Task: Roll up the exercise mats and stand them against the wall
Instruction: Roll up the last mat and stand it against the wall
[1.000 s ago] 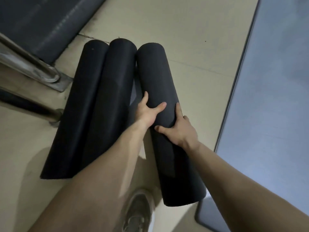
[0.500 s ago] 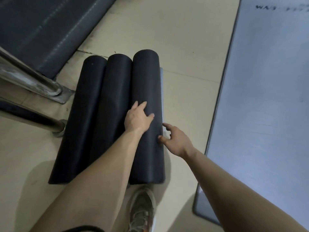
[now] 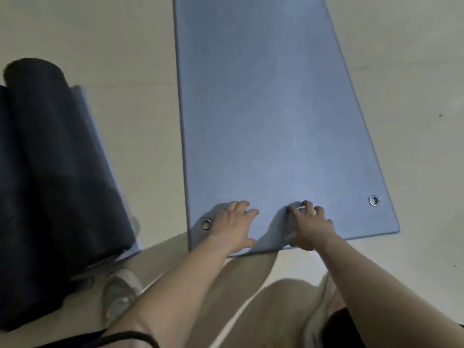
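Observation:
A blue exercise mat (image 3: 263, 109) lies flat on the floor and stretches away from me. Both hands are on its near short edge. My left hand (image 3: 232, 224) grips the edge beside a metal eyelet (image 3: 206, 224), its fingers curled over a raised fold. A little to its right, my right hand (image 3: 310, 226) grips the edge too, and the mat bunches up under its fingers. The rest of the mat is unrolled. Dark rolled mats (image 3: 55, 177) lie on the floor at the left, apart from both hands.
A second eyelet (image 3: 374, 200) sits at the mat's near right corner. My shoe (image 3: 119, 295) stands beside the rolled mats, and my knee in beige trousers (image 3: 266, 310) is below the hands. Beige floor (image 3: 414, 71) surrounds the blue mat.
Both hands left the dark rolled mat, which lies against the other two. I turned right, and both hands now grip the blue mat's near edge.

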A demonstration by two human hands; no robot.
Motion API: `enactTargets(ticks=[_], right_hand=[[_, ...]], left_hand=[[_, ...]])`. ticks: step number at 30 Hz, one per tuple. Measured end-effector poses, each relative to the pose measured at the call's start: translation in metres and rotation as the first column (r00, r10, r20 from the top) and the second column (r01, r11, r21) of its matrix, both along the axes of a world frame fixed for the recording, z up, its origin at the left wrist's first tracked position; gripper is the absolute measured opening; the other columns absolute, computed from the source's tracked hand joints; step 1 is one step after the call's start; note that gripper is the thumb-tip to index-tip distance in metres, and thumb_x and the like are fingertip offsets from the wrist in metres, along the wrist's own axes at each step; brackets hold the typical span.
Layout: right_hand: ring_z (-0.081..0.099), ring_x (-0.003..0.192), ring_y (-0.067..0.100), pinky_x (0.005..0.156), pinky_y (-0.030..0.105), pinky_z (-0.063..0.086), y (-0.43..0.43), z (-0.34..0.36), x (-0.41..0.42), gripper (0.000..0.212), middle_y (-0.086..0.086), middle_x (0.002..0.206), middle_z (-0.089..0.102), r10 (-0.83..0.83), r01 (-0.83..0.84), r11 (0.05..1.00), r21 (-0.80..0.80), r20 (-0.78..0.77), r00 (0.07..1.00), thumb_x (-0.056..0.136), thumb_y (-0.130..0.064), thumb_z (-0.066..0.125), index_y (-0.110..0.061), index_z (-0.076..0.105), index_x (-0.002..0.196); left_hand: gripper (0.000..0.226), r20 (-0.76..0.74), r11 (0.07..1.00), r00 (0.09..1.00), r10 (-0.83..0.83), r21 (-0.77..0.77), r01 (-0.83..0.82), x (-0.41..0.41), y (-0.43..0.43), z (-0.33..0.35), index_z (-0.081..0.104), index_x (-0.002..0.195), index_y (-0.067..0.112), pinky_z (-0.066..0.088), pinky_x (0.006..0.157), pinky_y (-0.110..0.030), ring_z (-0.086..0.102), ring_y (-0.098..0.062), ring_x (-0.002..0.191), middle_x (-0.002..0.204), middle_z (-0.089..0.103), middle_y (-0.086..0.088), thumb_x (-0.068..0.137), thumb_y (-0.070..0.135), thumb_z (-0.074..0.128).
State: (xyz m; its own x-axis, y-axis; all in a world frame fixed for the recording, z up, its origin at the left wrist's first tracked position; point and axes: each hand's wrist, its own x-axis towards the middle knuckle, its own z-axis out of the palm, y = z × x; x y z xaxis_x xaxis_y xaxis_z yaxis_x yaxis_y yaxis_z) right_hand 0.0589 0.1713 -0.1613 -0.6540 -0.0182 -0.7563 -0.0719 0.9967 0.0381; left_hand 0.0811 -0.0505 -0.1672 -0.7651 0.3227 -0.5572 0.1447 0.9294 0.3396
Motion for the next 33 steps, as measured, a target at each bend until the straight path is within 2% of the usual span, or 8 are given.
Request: enactTargets(ticks=[2,5,11,17,20,23,27,33], right_hand=[[0.028,0.137,0.041,0.092,0.053,0.047,0.036,-0.012,0.019,0.109,0.008,0.152,0.016,0.094,-0.094,0.991,0.094,0.001,0.996,0.075,-0.04,0.082,-0.039,0.005,0.152],[0.038,0.131,0.04,0.089,0.047,0.052,0.07,-0.027,0.032,0.108,0.008,0.153,0.021,0.177,-0.164,0.981,0.105,-0.133,0.975,0.079,-0.028,0.082,-0.04,0.005,0.152],[0.049,0.125,0.037,0.084,0.041,0.053,0.083,-0.026,0.026,0.083,0.009,0.149,0.032,0.255,-0.248,0.967,0.062,-0.186,0.949,0.083,-0.007,0.069,-0.029,0.027,0.151],[0.065,0.109,0.032,0.083,0.041,0.056,0.085,0.023,0.001,0.03,0.005,0.118,0.066,0.243,-0.25,0.96,-0.126,-0.063,0.968,0.092,-0.005,0.049,-0.027,0.063,0.107],[0.068,0.104,0.035,0.076,0.038,0.051,0.078,0.05,-0.016,0.028,0.007,0.115,0.072,0.172,-0.195,0.978,-0.079,-0.236,0.956,0.097,-0.017,0.051,-0.03,0.066,0.117],[0.069,0.097,0.035,0.067,0.036,0.042,0.062,0.067,-0.028,0.021,0.006,0.112,0.072,0.212,-0.233,0.973,-0.004,-0.401,0.891,0.099,-0.02,0.048,-0.026,0.058,0.116],[0.058,0.105,0.036,0.094,0.046,0.04,0.049,0.067,-0.053,0.02,0.011,0.115,0.066,-0.038,-0.062,0.989,-0.136,-0.631,0.775,0.106,-0.031,0.05,-0.019,0.059,0.118],[0.049,0.102,0.034,0.09,0.046,0.035,0.035,0.049,-0.092,0.018,0.01,0.109,0.055,0.046,-0.029,0.999,0.036,-0.73,0.682,0.1,-0.031,0.057,-0.022,0.072,0.108]], left_hand=[[0.114,0.007,0.987,0.992,-0.128,-0.095,0.128,0.014,0.033,-0.016,0.012,0.161,0.027,0.025,0.121,-0.047,0.01,-0.032,0.153,0.167,0.007,-0.007,0.075,0.058,0.079],[0.128,0.051,0.958,0.985,-0.167,-0.226,0.174,0.026,0.058,-0.034,-0.006,0.16,0.03,0.019,0.122,-0.052,0.0,-0.038,0.153,0.165,-0.007,-0.009,0.072,0.058,0.083],[0.063,-0.072,0.981,0.989,-0.127,-0.16,0.114,0.025,0.057,-0.03,0.037,0.149,0.023,0.048,0.103,-0.048,0.036,-0.035,0.142,0.154,0.034,-0.008,0.092,0.027,0.063],[0.082,0.116,0.994,0.991,-0.072,-0.077,0.082,0.006,0.043,0.003,0.041,0.149,0.03,0.043,0.105,-0.04,0.049,-0.027,0.131,0.145,0.046,0.002,0.08,0.065,0.069],[0.05,0.133,0.999,0.99,-0.051,0.005,0.051,0.0,0.046,0.022,0.061,0.131,0.028,0.044,0.093,-0.034,0.058,-0.029,0.122,0.133,0.062,-0.002,0.088,0.052,0.071],[0.024,-0.105,0.988,0.988,-0.113,-0.113,0.101,0.002,0.05,0.04,0.062,0.121,0.02,0.049,0.08,-0.038,0.066,-0.037,0.106,0.116,0.07,-0.01,0.1,0.032,0.058],[0.03,-0.605,0.994,0.796,0.004,-0.087,-0.072,-0.011,0.041,0.043,0.066,0.105,0.022,0.045,0.053,-0.036,0.063,-0.029,0.073,0.091,0.066,-0.002,0.081,0.011,0.08],[0.039,-0.648,0.973,0.757,0.079,-0.113,-0.199,-0.053,0.038,0.026,0.073,0.11,0.025,0.041,0.063,-0.036,0.053,-0.03,0.078,0.092,0.057,-0.006,0.075,0.009,0.083]])
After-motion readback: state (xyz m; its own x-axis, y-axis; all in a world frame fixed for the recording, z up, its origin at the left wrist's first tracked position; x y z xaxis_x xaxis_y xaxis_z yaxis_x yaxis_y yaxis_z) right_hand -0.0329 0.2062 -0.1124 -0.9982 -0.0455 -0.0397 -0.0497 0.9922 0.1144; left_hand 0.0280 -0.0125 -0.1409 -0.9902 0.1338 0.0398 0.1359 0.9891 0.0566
